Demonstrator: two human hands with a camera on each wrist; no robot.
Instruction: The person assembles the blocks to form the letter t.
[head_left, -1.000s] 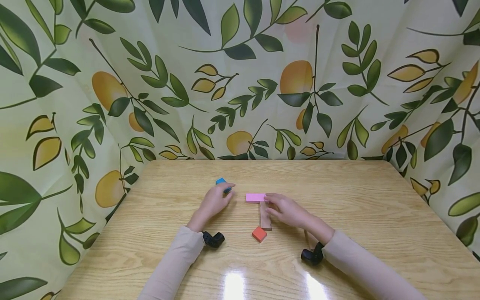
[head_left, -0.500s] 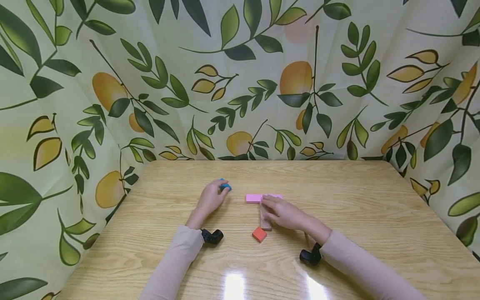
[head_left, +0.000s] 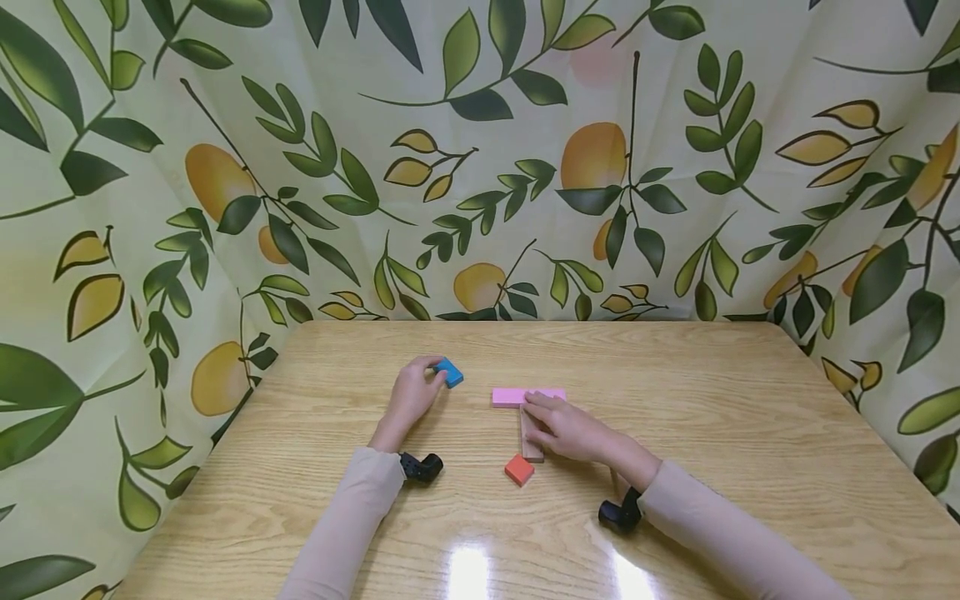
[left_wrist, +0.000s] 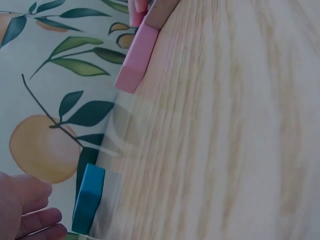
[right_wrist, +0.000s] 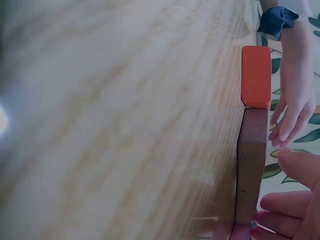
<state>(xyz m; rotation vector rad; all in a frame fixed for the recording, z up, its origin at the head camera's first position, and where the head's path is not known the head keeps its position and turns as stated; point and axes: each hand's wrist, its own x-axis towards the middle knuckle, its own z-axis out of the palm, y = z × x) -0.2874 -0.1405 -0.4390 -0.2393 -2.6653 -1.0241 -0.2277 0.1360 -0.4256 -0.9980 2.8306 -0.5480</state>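
On the tabletop lies a blue block [head_left: 450, 372] [left_wrist: 89, 200], with my left hand [head_left: 411, 392] [left_wrist: 32, 207] at its left side. A narrow gap separates those loose fingers from the block in the left wrist view. Farther right, a long pink block [head_left: 507, 397] [left_wrist: 137, 57] lies crosswise at the far end of a brown wooden block [head_left: 532, 451] [right_wrist: 251, 170], forming a T shape. My right hand [head_left: 572, 427] [right_wrist: 295, 200] rests its fingertips where these two meet, partly covering both. An orange-red block [head_left: 519, 470] [right_wrist: 256, 75] lies at the brown block's near end.
The wood-grain table [head_left: 675, 367] reaches back to a leaf-and-fruit patterned cloth [head_left: 480, 208]. Black wrist-worn devices sit below the left wrist [head_left: 422, 468] and right wrist [head_left: 621, 512]. Bright light reflections show on the table's near part.
My left hand has drawn back leftward from over the blue block, which now shows more and lies slightly turned. My right hand has shifted a little left over the pink and brown blocks.
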